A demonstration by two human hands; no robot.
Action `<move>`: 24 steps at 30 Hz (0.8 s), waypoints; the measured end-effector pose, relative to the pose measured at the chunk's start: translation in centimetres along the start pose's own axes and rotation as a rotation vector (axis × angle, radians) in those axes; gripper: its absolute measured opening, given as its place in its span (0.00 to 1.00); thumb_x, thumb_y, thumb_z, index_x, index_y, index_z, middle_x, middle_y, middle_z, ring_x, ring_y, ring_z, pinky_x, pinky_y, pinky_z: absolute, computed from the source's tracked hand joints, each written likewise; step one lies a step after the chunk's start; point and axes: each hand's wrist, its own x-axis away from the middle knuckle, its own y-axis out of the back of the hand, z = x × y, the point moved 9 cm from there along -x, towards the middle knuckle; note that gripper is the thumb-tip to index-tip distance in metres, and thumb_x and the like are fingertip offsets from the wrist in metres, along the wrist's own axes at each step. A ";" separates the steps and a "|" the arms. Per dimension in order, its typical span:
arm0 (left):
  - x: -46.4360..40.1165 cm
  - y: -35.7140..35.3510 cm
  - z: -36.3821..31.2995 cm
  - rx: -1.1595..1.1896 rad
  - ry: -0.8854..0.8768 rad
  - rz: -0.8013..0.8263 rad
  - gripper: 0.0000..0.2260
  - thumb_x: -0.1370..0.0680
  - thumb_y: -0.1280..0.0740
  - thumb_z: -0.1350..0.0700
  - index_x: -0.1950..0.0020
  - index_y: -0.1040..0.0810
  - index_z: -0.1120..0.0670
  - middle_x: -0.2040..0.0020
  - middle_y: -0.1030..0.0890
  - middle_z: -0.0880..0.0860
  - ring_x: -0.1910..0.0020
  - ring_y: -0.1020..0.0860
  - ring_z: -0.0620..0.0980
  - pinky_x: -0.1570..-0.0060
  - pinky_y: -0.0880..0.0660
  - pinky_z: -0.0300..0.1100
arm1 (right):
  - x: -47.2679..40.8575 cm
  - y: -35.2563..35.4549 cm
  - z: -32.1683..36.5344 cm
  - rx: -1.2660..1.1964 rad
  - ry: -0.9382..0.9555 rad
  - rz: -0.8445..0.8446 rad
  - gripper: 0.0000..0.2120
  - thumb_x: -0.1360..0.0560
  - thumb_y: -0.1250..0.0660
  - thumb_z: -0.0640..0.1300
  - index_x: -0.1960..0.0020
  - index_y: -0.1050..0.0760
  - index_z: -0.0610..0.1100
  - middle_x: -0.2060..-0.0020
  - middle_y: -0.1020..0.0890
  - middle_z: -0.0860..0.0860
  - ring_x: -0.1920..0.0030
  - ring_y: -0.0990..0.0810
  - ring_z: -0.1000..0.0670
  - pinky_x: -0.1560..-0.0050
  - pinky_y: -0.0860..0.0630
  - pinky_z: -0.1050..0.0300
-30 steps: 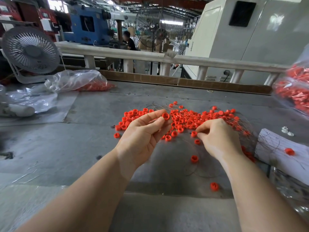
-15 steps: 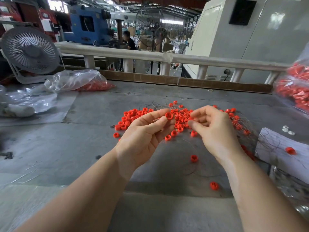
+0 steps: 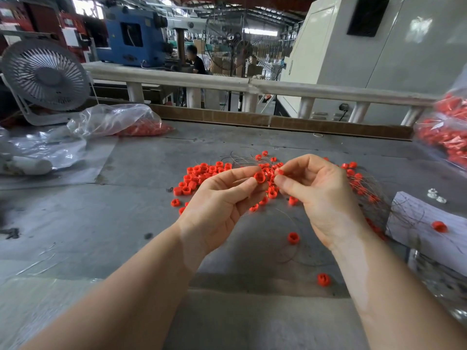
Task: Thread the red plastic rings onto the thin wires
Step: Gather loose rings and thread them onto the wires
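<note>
ring in hand: one red ring sits at the tips of the left hand, pinched between thumb and first fingers, lifted up off the table.
which way the ring faces: its hole looks to be turned toward the right hand, so its short middle line runs side to side, hand to hand. that is my guess; the ring is small.
wire: a thin wire curls on the table under the hands. i cannot see a wire tip in the right fingers; it is too thin to tell.
right hand: the right hand has its fingers curled, thumb and first finger tips pressed together on something tiny and red, just beside the ring. what it holds i cannot tell.
which hand is nearer: both are close; the left one has the ring, the right fingertips nearly touch it.
next move, i think: the right tips need to slide sideways, straight into the hole.
loose rings: the pile of red rings lies on the gray table just past the hands, with more wires to the right.
far off: bags of rings and a fan sit at the back left.
</note>
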 end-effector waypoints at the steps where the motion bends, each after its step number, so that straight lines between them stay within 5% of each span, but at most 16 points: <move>1: 0.0 0.0 0.0 -0.010 -0.002 -0.003 0.08 0.27 0.38 0.68 0.55 0.20 0.61 0.63 0.17 0.55 0.63 0.17 0.46 0.60 0.20 0.35 | 0.0 -0.1 0.1 -0.012 0.004 0.002 0.13 0.33 0.27 0.32 0.66 0.22 0.48 0.70 0.19 0.54 0.68 0.21 0.57 0.70 0.28 0.69; 10: 0.1 0.1 -0.5 -0.036 -0.056 -0.030 0.09 0.25 0.39 0.70 0.56 0.20 0.60 0.63 0.16 0.54 0.63 0.17 0.46 0.61 0.21 0.35 | 0.2 -0.5 0.4 -0.046 0.026 0.015 0.12 0.31 0.29 0.32 0.63 0.19 0.49 0.67 0.16 0.51 0.67 0.19 0.56 0.68 0.26 0.68; 24: 0.0 0.0 -1.0 -0.105 -0.163 0.015 0.07 0.30 0.34 0.65 0.58 0.18 0.57 0.60 0.15 0.54 0.59 0.17 0.47 0.59 0.22 0.35 | 1.3 -1.5 3.2 0.373 0.316 -0.041 0.12 0.31 0.27 0.35 0.60 0.22 0.52 0.64 0.19 0.60 0.61 0.20 0.60 0.59 0.27 0.71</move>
